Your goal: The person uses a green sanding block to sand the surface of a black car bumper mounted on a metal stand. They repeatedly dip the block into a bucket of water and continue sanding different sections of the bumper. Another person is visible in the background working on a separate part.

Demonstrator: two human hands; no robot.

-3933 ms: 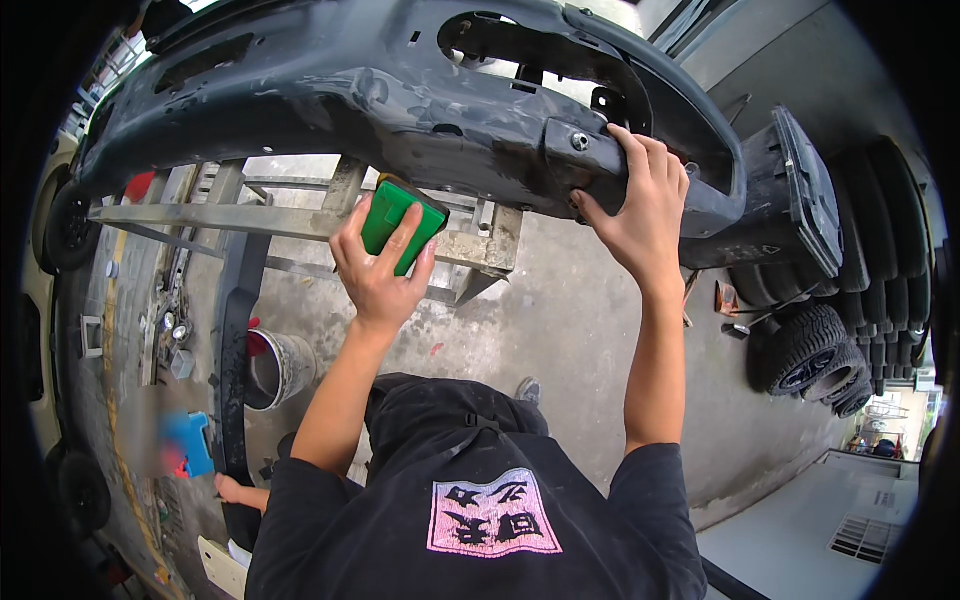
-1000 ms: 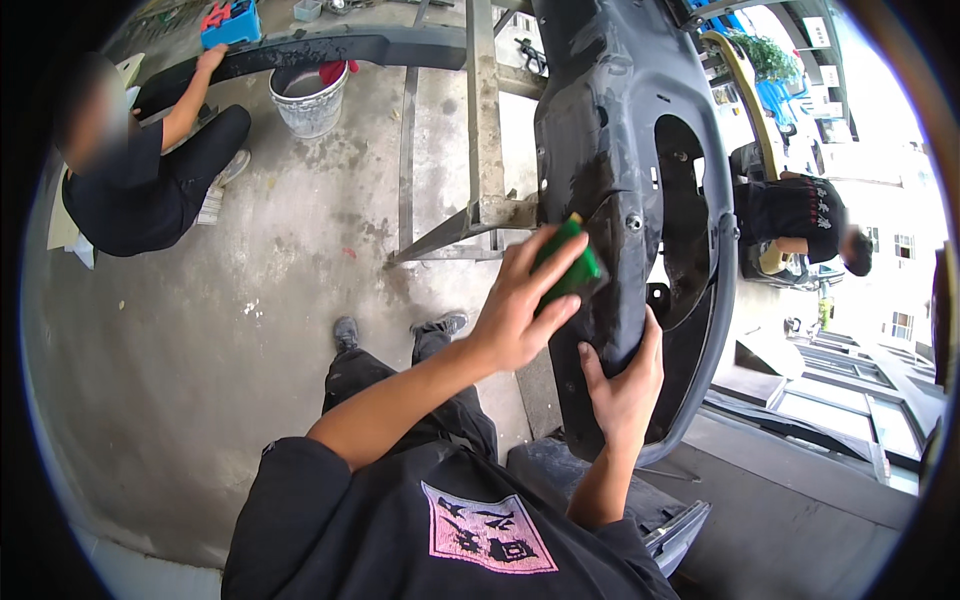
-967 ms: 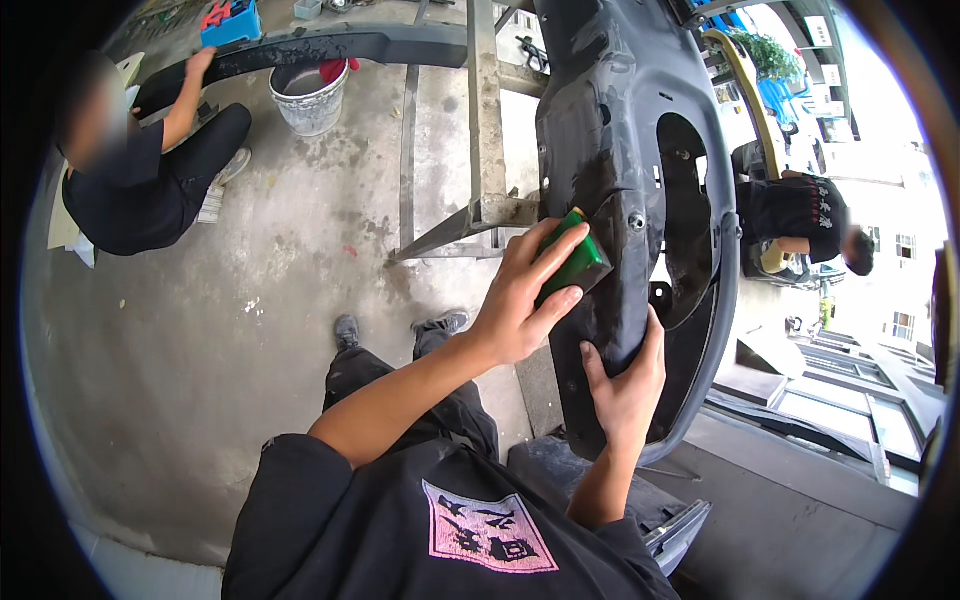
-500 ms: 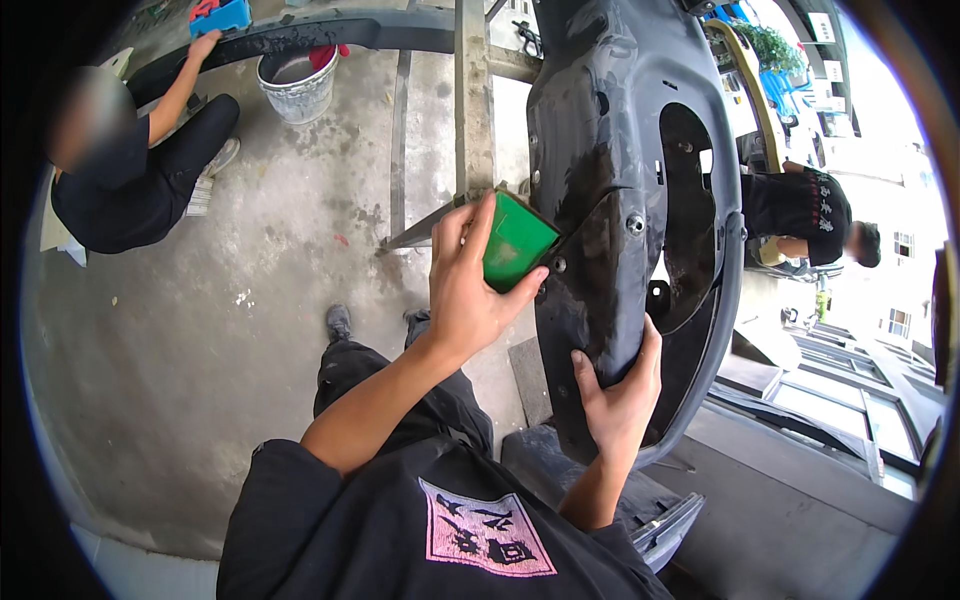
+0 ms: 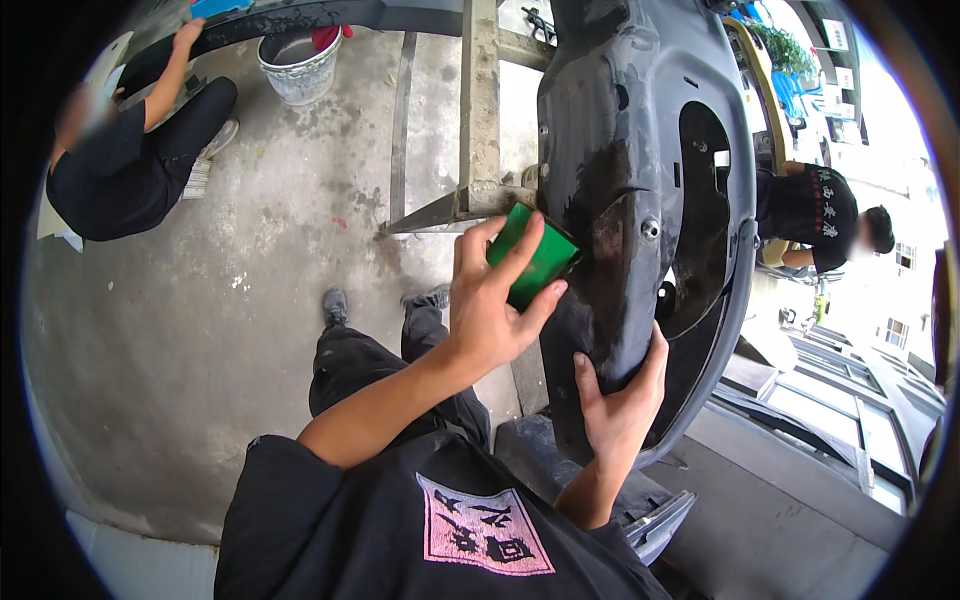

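A long dark grey plastic car bumper [image 5: 612, 130] stretches away from me, its skin wet and patchy. My left hand [image 5: 492, 305] grips a green sanding block [image 5: 540, 262], with the thumb on its near side and the fingers across its top. The block's right edge rests against the left side of the bumper. My right hand [image 5: 622, 405] is closed around the near part of the bumper's central ridge, thumb on the left and fingers on the right. Those fingers are partly hidden behind the ridge.
A metal stand [image 5: 480, 110] supports the bumper's left side. On the floor at far left is a bucket [image 5: 300, 72] with a red cloth [image 5: 325, 38]. One person [image 5: 130, 165] crouches there beside another long dark part; another person [image 5: 812, 215] stands beyond the bumper.
My left hand has slid the block slightly toward me along the bumper's side. My right hand keeps its hold. The crouching person's arm has moved farther up and left.
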